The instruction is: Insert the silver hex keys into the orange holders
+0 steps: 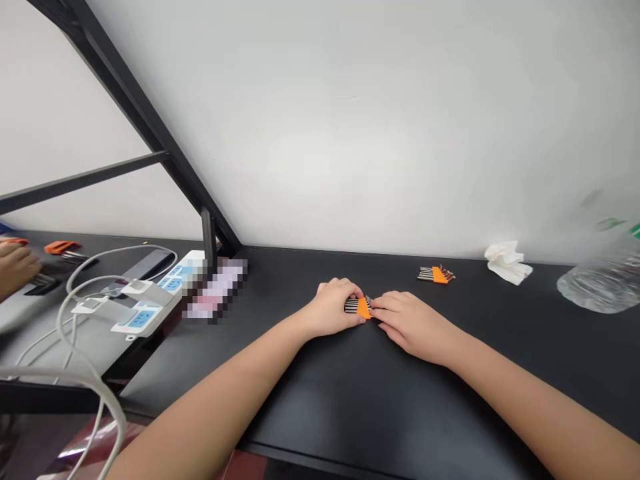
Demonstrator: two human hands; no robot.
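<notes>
On the black table, a hex key set (364, 308) in an orange holder lies between my two hands. My left hand (334, 308) grips the holder from the left, thumb at the near edge and fingers at the far edge, and partly covers the long key shafts. At the other side, the fingertips of my right hand (407, 321) press together against the short bent ends of the keys. Whether a single key is pinched there is hidden. A second hex key set (439, 274) in an orange holder lies farther back, touched by neither hand.
A crumpled tissue (508, 262) and a clear plastic bottle (603, 283) stand at the right rear. Left are a power strip (145, 319) with white cables, a phone (145, 265) and a black metal frame (187, 175). Another person's hand (17, 267) is at the far left beside orange-handled things.
</notes>
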